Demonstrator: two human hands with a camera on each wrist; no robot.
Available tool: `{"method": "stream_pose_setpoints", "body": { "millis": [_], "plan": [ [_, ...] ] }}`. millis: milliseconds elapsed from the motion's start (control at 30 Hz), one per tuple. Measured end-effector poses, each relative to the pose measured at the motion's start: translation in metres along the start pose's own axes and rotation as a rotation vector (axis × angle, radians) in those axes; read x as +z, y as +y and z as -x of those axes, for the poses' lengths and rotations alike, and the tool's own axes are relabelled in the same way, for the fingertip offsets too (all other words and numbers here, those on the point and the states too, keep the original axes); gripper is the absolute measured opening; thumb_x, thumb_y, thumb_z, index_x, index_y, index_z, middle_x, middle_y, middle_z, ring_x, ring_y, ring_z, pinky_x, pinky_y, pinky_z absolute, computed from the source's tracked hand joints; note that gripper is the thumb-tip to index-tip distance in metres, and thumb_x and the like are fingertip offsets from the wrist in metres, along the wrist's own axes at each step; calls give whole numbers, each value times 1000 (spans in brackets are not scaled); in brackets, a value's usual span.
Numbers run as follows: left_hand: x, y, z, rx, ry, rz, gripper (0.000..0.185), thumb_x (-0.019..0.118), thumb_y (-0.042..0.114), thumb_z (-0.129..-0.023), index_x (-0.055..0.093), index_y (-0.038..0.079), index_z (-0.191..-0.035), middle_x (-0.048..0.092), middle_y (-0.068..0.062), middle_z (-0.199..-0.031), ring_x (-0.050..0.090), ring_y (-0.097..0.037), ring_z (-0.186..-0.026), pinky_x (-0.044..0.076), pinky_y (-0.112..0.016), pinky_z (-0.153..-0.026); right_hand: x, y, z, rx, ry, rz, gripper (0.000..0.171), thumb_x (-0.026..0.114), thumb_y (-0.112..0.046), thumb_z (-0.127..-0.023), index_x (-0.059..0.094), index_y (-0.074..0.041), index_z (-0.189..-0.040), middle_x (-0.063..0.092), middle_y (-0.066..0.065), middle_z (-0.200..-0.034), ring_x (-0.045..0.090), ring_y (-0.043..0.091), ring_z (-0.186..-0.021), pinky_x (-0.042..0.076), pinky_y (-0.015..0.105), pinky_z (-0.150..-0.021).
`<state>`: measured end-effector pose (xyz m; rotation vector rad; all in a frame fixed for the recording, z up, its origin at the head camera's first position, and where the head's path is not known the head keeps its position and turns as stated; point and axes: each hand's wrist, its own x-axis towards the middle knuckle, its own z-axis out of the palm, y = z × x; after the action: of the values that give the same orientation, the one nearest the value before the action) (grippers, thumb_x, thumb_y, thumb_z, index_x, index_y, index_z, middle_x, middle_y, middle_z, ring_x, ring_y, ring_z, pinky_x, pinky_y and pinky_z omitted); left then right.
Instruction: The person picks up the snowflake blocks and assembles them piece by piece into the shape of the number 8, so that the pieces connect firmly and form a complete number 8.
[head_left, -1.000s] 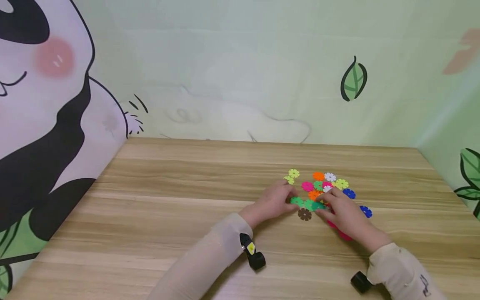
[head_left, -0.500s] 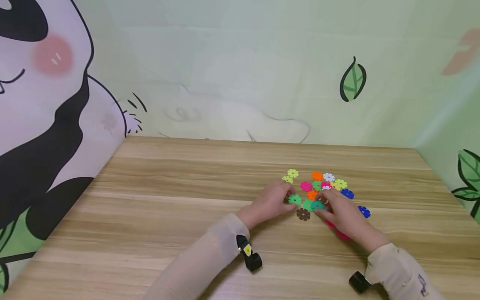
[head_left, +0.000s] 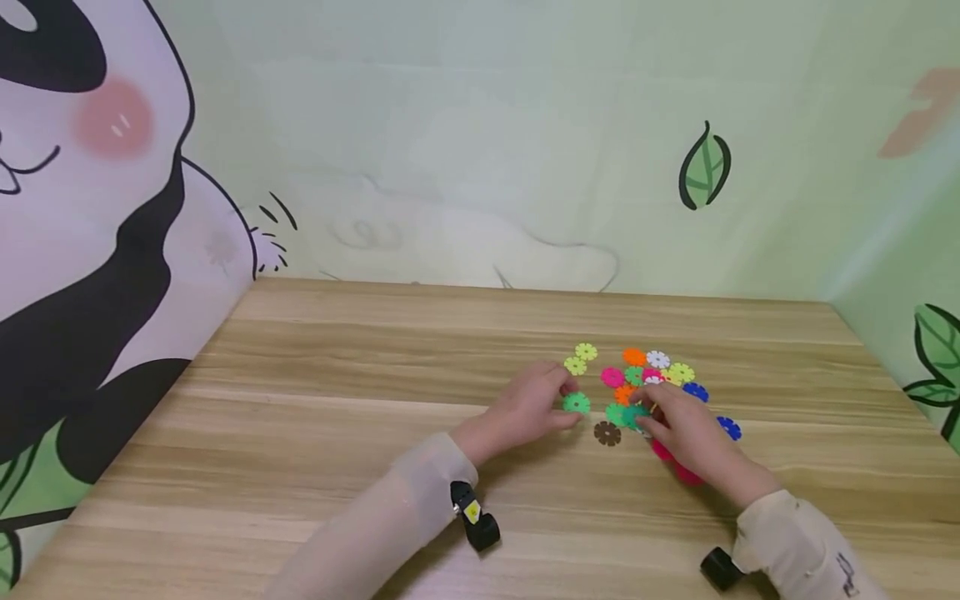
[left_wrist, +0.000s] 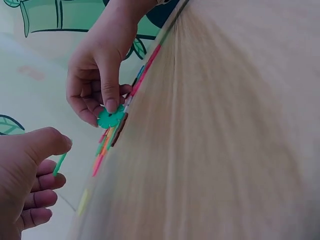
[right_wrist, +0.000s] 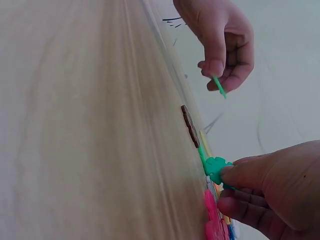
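Observation:
My left hand (head_left: pixel 521 410) pinches a green flower-shaped interlocking disc (head_left: pixel 577 404) between thumb and fingers, a little left of the pile. In the left wrist view that green disc (left_wrist: pixel 59 164) shows edge-on. My right hand (head_left: pixel 693 433) pinches a teal interlocking disc (right_wrist: pixel 216 169) at the near side of the pile, its notched face turned up in the left wrist view. Right beside it lies another green disc (head_left: pixel 615 414), and a brown disc (head_left: pixel 607 433) is just in front. Pink discs (head_left: pixel 687 473) lie partly hidden under the right hand.
Two yellow discs (head_left: pixel 581 358) lie behind the left hand. Orange, white, pink and yellow discs (head_left: pixel 681 372) cluster beyond the right hand, with blue discs (head_left: pixel 729 428) to its right. The wooden table (head_left: pixel 337 350) meets a painted wall (head_left: pixel 450 167) at the back.
My left hand has drawn left with its green disc, away from the teal and green discs by the right hand. The right hand has stayed nearly in place, still pinching the teal disc.

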<state>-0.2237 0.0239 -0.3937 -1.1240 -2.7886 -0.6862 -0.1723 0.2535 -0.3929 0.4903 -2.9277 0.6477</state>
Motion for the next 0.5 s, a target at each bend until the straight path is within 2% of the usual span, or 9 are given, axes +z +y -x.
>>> {"method": "stream_pose_setpoints", "body": {
  "millis": [300,500],
  "plan": [
    [-7,0,11,19,18,61,29,74,27,-83,63,8,-103,65,0,-99,55,-13,-95,47,-22,-85,-5,-5,1,-1,-1,-24,8,68,-7,-87,65,-6,-94,65,-1,-82,56,10,-73,51,25,-64],
    [-10,-1,19,16,25,95,28,74,25,-83,63,7,-101,64,0,-97,54,-12,-92,47,-21,-81,-8,-19,-1,-10,7,-109,5,67,-13,-89,64,-10,-90,64,-2,-78,50,7,-66,46,20,-58]
  ]
}}
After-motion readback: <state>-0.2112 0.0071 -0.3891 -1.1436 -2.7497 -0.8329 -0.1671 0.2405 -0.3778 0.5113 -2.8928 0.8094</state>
